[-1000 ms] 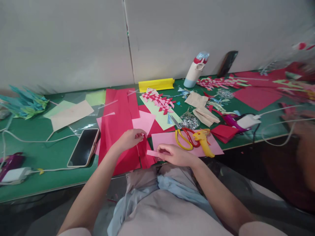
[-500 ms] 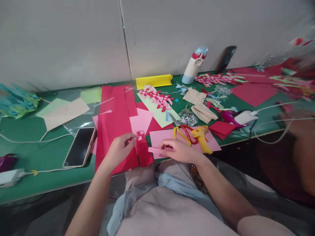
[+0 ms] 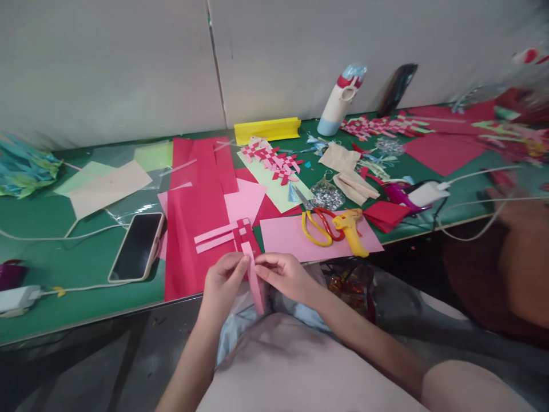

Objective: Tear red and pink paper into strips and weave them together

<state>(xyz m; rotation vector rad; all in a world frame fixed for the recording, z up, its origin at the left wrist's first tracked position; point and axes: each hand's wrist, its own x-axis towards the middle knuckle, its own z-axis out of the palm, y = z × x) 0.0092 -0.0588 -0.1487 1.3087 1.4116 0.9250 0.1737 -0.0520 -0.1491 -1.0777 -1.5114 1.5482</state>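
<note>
A pink paper strip point(image 3: 255, 286) runs between my hands at the table's front edge. My left hand point(image 3: 225, 278) pinches it near its upper part, and my right hand point(image 3: 286, 276) closes on its right side. Just beyond them lies a red and pink woven paper piece point(image 3: 243, 228), with two pink strips point(image 3: 214, 233) sticking out to its left over large red paper point(image 3: 189, 217). To the right, a pink sheet point(image 3: 283, 233) carries a yellow glue gun point(image 3: 351, 232) and scissors point(image 3: 317, 229) with yellow and red handles.
A phone point(image 3: 136, 247) and white cables lie at the left. Behind are woven paper pieces point(image 3: 274, 160), folded yellow paper point(image 3: 266, 130), a bottle point(image 3: 342, 102) and a bag of beads point(image 3: 328, 191). Another person's blurred arm point(image 3: 525, 229) is at the right.
The pink strip has turned from lying sideways to pointing toward me, and my left hand has moved right onto it. The two strips left of the woven piece are now uncovered.
</note>
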